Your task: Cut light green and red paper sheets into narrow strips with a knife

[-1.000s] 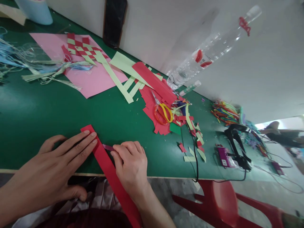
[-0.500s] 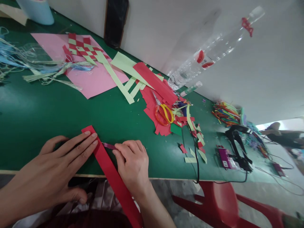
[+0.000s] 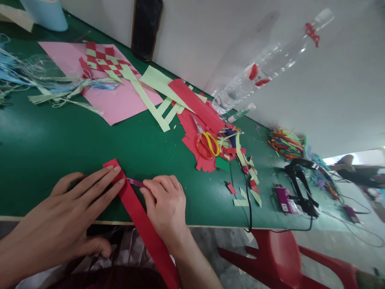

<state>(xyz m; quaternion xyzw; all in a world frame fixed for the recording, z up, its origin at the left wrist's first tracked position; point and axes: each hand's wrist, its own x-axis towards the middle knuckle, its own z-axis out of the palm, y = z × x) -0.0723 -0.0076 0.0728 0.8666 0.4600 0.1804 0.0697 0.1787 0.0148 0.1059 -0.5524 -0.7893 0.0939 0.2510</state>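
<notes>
A long red paper strip point(image 3: 141, 216) runs from the green table over its front edge toward my body. My left hand point(image 3: 81, 200) lies open, its outstretched fingertips pressing on the strip near its far end. In my right hand point(image 3: 165, 204), closed between thumb and forefinger, is a slim purple craft knife point(image 3: 136, 183). Its pale tip points at the strip's right edge, just beside my left fingertips; whether it touches the paper is too small to tell.
Scissors point(image 3: 207, 142) lie on red paper scraps point(image 3: 192, 140). Behind are a woven red-and-green paper piece point(image 3: 110, 64) on a pink sheet point(image 3: 120, 108), a leaning phone point(image 3: 146, 30) and a plastic bottle point(image 3: 240, 84). Threads point(image 3: 18, 68) lie left; a red chair point(image 3: 282, 257) stands right.
My right hand and the craft knife have shifted slightly left and away from me along the strip's edge. My left fingers have barely moved on the strip.
</notes>
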